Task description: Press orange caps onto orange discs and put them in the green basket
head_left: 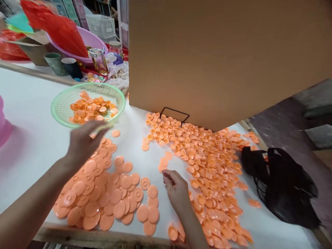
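My left hand point(84, 140) is over the front rim of a green plastic basket point(55, 112), its fingers stretched forward and a gap between fingers and thumb. Inside the basket lies a heap of small orange cup-shaped pieces point(89, 109). Below that hand spreads a pile of flat round orange discs point(103, 197), some with a raised ring. My right hand point(177, 190) hovers between the discs and a large spread of orange cup-shaped pieces point(207, 173). Its fingers are curled in beside a few loose discs point(163, 162); whether they hold a piece is hidden.
A large cardboard box point(220, 62) stands behind the cup-shaped pieces, with a thin black wire frame point(175, 111) before it. A black bag point(285, 193) lies at the right edge. Cups point(55, 64), a pink basin point(90, 36) and red plastic bags point(62, 31) crowd the back left.
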Motion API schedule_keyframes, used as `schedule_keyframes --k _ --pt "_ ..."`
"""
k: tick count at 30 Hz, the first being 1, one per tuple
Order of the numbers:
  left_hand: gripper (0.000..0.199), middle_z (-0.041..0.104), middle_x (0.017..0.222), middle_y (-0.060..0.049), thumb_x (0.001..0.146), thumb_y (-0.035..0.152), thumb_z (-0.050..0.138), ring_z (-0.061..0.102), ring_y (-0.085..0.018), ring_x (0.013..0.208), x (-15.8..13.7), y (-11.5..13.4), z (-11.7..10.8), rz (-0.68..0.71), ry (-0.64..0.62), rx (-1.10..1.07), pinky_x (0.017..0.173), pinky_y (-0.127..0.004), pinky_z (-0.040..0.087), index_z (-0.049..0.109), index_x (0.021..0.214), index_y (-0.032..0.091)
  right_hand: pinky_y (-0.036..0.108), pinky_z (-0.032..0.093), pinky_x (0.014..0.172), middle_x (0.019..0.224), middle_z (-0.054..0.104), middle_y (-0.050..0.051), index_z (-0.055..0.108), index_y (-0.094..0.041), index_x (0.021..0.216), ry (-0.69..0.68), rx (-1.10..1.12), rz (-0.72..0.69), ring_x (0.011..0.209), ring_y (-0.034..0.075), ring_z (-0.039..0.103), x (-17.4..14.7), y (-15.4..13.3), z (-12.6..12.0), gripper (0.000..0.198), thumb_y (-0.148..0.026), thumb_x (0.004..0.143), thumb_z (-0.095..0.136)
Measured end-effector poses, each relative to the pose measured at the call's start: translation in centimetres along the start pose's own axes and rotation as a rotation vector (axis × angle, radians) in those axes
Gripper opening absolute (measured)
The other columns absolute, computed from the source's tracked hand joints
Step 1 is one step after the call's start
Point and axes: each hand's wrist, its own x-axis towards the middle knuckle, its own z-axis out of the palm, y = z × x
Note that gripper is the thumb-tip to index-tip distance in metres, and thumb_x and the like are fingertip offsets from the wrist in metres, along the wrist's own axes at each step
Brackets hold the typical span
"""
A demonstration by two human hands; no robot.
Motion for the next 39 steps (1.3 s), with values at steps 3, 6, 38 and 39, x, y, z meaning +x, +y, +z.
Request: schedule_keyframes --k 3,6,38,39 --pt "0.051 0.064 0.127 -0.01 0.084 0.058 0.057 0.052 -0.032 0.125 -6.0 0.2 2.7 0.201 -0.443 0.057 0.109 -0.053 0.033 0.063 0.122 0.025 0.033 0.051 0.072 0.089 0.067 0.008 0.068 -0.02 0.092 0.081 -0.081 0.006 0.079 0.021 0.062 0.6 0.9 -1.2 0.024 -0.027 0.084 0.048" --pt "0.081 0.038 0.15 -0.019 0.073 0.07 0.06 0.025 -0.045 0.141 -10.2 1.1 5.6 0.254 -0.561 0.241 0.108 -0.073 0.007 0.046 0.14 0.027 0.033 0.05 0.071 0.088 0.065 0.007 0.068 -0.02 0.095 0.057 -0.123 0.024 0.079 0.021 0.061 1.0 1.3 -1.1 0.023 -0.027 0.082 0.05" --pt "0.039 0.055 0.136 -0.01 0.08 0.003 0.05 0.034 -0.034 0.139 -12.4 9.9 10.3 0.349 -0.553 -0.001 0.113 -0.069 0.01 0.065 0.109 0.024 0.031 0.048 0.073 0.102 0.057 0.009 0.062 -0.017 0.102 0.248 -0.455 -0.111 0.075 0.019 0.058 7.1 3.7 -3.3 0.031 -0.008 0.075 0.048" --pt "0.038 0.055 0.136 -0.01 0.081 0.005 0.05 0.034 -0.034 0.138 -12.4 10.0 10.3 0.36 -0.557 -0.014 0.113 -0.068 0.01 0.065 0.111 0.024 0.031 0.048 0.072 0.102 0.058 0.009 0.062 -0.017 0.102 0.257 -0.468 -0.103 0.075 0.019 0.058 7.0 3.8 -3.4 0.033 -0.007 0.074 0.046"
